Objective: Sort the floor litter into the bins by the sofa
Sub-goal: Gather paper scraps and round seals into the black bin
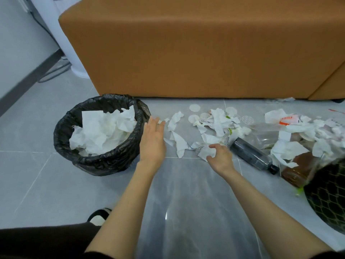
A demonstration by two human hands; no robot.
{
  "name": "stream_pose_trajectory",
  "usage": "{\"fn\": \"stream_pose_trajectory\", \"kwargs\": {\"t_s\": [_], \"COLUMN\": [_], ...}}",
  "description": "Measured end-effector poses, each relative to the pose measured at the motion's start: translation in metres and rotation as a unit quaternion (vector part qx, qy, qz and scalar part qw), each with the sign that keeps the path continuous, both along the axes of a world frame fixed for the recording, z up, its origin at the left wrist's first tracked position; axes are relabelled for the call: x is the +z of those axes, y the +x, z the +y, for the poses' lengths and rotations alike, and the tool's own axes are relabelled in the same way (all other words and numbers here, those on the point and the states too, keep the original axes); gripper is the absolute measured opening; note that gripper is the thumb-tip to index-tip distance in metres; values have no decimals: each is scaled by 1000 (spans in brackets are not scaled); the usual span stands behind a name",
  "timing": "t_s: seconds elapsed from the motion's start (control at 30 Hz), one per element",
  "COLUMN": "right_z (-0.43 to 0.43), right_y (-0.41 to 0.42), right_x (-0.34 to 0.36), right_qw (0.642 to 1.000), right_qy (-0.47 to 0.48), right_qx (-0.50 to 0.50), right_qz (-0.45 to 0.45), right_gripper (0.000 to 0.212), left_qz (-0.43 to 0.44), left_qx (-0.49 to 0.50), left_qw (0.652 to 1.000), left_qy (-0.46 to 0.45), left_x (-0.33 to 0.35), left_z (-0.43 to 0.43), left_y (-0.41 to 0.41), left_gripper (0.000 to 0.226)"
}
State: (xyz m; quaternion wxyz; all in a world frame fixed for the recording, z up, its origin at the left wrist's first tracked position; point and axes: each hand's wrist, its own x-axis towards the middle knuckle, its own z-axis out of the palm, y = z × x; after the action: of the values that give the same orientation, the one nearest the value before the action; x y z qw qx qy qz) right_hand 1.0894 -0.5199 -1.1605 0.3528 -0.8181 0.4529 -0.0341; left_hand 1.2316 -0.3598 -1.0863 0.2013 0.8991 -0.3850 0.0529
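Note:
A bin lined with a black bag (61, 128) stands on the floor at the left, holding crumpled white tissue (104, 131). My left hand (153, 139) hovers flat and open beside its right rim, near small paper scraps. My right hand (219, 156) curls its thumb and fingers around a white paper scrap (206, 152) on the tiles. Torn tissues and round paper discs (216, 120) lie scattered in front of the sofa. A dark plastic bottle (250, 156) lies on its side just right of my right hand.
The brown sofa (205, 53) walls off the far side. At the right lie a brown bottle (298, 171), clear plastic wrapping and more tissue (291, 148), and a dark patterned bin (328, 199) at the frame edge. A slipper (99, 215) shows at bottom left on grey tiles.

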Motion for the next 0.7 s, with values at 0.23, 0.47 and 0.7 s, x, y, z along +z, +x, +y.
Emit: {"fn": "stream_pose_trajectory", "kwargs": {"t_s": [0.23,0.47,0.7], "right_z": [-16,-10,5], "right_y": [13,18,14], "right_x": [-16,-36,-38], "right_qw": [994,984,987], "right_qy": [-37,1,-45], "right_qx": [75,137,118], "right_qz": [64,116,101], "right_gripper": [67,75,61], "left_qz": [118,182,213], "left_qx": [-90,-98,-81], "left_qw": [985,952,941], "left_qy": [89,226,249], "left_x": [-44,-88,-120], "left_z": [-40,-59,-47], "left_y": [-16,-5,-5], "left_gripper": [63,69,59]}}
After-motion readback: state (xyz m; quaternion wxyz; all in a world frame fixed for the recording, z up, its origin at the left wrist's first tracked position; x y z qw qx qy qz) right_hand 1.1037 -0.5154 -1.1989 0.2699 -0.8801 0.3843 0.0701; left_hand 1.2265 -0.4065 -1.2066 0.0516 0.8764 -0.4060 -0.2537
